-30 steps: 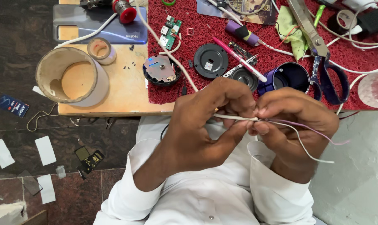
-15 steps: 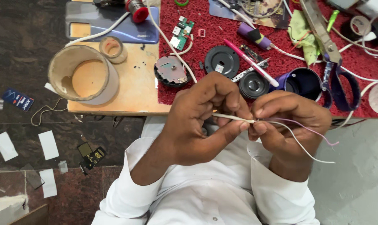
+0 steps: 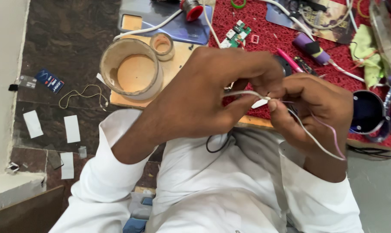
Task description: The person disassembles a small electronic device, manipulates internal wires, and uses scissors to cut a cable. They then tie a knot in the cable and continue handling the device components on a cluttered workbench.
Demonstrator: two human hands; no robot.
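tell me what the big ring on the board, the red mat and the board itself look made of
Big ring: probably cardboard, a thick matte tan wall like an empty tape core. Red mat: likely plastic or rubber, its surface coarse and looped. Board: seems wood or plywood, pale, smooth, with a light edge.

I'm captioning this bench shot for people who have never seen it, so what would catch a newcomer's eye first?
The two hands at the centre: the left hand and right hand meet fingertip to fingertip, pinching a thin white wire between them, with white and pink strands trailing over the right wrist. Behind them, the red mat at upper right is strewn with small parts, and a large tape roll sits on the wooden board at upper left.
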